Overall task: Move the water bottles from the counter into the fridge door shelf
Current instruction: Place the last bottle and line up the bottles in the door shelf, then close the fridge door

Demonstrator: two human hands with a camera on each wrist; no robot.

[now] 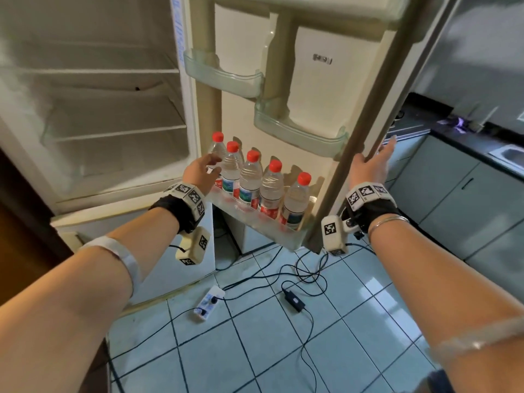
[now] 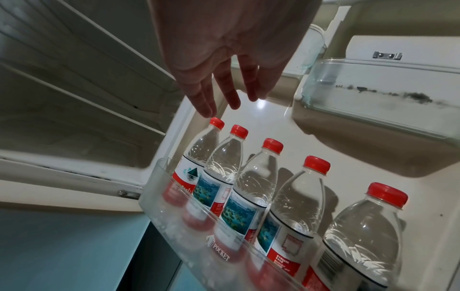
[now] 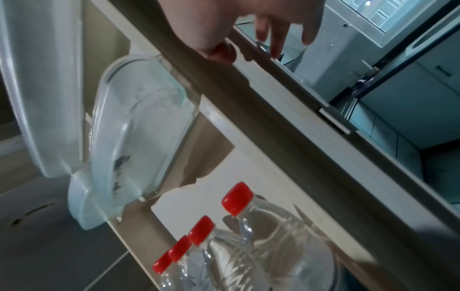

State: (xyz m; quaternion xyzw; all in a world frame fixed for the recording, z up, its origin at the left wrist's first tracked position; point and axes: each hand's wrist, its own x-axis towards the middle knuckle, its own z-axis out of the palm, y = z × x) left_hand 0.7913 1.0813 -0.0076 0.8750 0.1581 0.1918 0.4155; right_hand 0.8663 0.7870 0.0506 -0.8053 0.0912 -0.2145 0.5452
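Observation:
Several clear water bottles [image 1: 249,180] with red caps stand upright in a row in the bottom shelf [image 1: 224,204] of the open fridge door. My left hand [image 1: 211,165] hovers beside the leftmost bottle [image 1: 217,150] with its fingers spread, holding nothing. In the left wrist view the fingers [image 2: 206,102] hang just above that bottle's cap [image 2: 216,123], apart from it. My right hand [image 1: 374,154] rests on the door's outer edge [image 1: 377,109]: the thumb [image 3: 219,51] presses the inner side and the fingers [image 3: 276,39] lie straight along the outside.
Two clear door shelves [image 1: 226,75] [image 1: 300,131] above the bottles hold nothing. The fridge interior [image 1: 99,109] has bare shelves. A power strip [image 1: 208,303] and cables [image 1: 300,273] lie on the tiled floor. A dark counter with a sink [image 1: 507,154] is at the right.

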